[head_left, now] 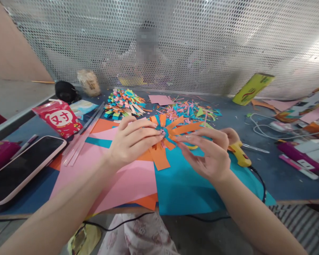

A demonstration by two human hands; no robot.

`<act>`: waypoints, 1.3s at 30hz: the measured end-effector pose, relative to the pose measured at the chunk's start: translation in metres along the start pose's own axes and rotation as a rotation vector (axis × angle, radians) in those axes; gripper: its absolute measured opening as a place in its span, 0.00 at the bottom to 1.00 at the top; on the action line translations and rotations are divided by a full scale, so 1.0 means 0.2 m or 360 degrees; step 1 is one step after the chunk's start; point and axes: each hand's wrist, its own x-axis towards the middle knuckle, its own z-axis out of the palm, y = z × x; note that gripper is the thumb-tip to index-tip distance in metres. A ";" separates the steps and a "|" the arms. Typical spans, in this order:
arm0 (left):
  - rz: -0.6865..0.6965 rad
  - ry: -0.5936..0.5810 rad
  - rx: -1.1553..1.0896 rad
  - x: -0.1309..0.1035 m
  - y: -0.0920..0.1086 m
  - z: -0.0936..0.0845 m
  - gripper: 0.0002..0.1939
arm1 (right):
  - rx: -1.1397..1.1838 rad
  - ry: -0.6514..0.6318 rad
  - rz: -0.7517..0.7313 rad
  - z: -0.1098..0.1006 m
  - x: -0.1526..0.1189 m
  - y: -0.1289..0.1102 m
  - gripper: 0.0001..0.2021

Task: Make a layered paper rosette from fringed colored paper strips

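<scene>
A paper flower (178,128) with orange strips spreading from a blue middle is held just above the paper sheets. My left hand (134,138) has its fingertips closed on the flower's middle, from the left. At the right side, my right hand (208,150) pinches the end of an orange strip between thumb and fingers. One wide orange strip (160,159) hangs toward me over the seam between a pink sheet (127,184) and a blue sheet (186,191). A yellow glue gun (240,154) lies beside my right hand, partly hidden by it.
Behind my hands are a fringed paper pile (122,102) and loose paper scraps (188,110). A phone (26,166), clear glue sticks (82,136) and a red snack bag (60,118) lie left. On the right are a yellow box (252,89), a white cable (257,124) and a purple item (297,154).
</scene>
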 end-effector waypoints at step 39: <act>-0.0175 -0.0119 -0.0124 0.00 0.02 0.02 0.09 | -0.0043 -0.0093 0.0026 0.02 0.00 0.02 0.11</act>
